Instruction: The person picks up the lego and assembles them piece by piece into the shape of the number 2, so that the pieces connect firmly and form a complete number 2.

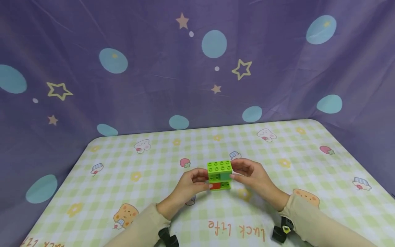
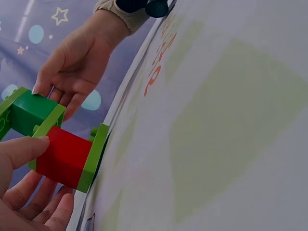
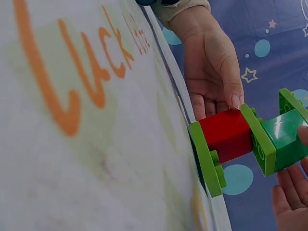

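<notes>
A small tower of toy building bricks stands on the tablecloth between both hands. Its top is a light green studded plate [image 1: 219, 166]. Under that, on the right side, sits a dark green brick [image 1: 225, 176]. A second light green plate [image 2: 45, 127] lies below it, then a red brick [image 2: 64, 156] on the left side, and a third light green plate [image 3: 207, 159] at the bottom. My left hand [image 1: 189, 183] pinches the red brick, its thumb at the edge of the middle plate. With thumb and fingers my right hand [image 1: 253, 175] pinches the dark green brick.
A green and white checked tablecloth [image 1: 139, 195] with printed cartoon figures and lettering covers the table. Behind it hangs a purple curtain [image 1: 148, 92] with stars and blue ovals. Black wrist cameras [image 1: 280, 233] are strapped below the sleeves.
</notes>
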{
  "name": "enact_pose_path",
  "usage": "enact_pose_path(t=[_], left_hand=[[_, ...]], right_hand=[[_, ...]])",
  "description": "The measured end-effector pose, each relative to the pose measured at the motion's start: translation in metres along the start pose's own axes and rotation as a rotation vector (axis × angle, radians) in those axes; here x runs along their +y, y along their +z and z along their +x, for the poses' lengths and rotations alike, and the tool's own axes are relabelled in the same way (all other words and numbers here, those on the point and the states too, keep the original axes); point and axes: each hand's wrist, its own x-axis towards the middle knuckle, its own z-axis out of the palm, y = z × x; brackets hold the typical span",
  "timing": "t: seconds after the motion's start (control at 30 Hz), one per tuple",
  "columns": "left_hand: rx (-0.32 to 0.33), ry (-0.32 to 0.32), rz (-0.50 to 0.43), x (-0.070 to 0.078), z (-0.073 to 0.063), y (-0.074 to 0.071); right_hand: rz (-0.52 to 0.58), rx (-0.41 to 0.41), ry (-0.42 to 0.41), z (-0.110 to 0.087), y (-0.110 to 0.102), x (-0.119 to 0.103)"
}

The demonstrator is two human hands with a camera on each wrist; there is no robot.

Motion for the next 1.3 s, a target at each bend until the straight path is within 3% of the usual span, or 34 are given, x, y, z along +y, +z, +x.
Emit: enact_pose_path(t=[0.4,0.67,1.3], left_hand=[[0.0,-0.034,0.042,0.006,-0.004,-0.008],[0.008,-0.041,0.01,0.011,-0.003,-0.012],[0.085,-0.012,0.012,0.006,0.003,-0.02]], right_hand=[[0.008,-0.014,-0.086,0.003,0.006,0.002],[-0.042,0.036,-0.103,0.007,0.01,0.002],[-0.076,0.08,0.015,0.02,0.017,0.006]])
